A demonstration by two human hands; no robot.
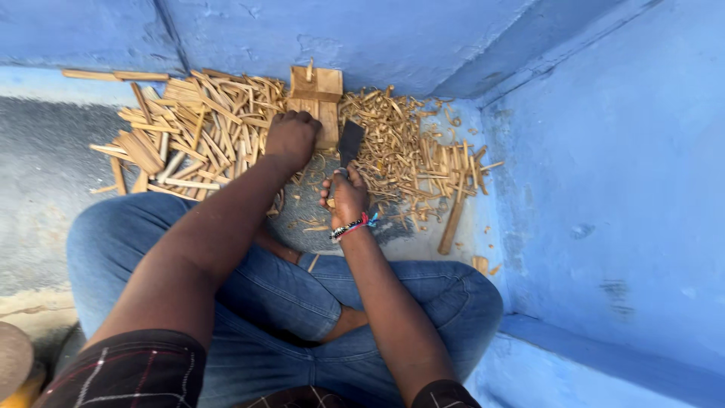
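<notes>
I sit cross-legged on the floor in blue jeans, looking down. My left hand (291,140) is closed and rests at the near edge of a small wooden block (317,98) that stands against the blue wall; what it holds is hidden under the fingers. My right hand (347,198), with a beaded bracelet on the wrist, grips the handle of a dark flat-bladed knife (350,142). The blade points away from me, just right of the wooden block.
A heap of split wooden sticks (189,136) lies to the left of the block. Curled wood shavings and short sticks (411,155) are piled to the right. One longer stick (451,227) lies near my right knee. Blue walls close in ahead and on the right.
</notes>
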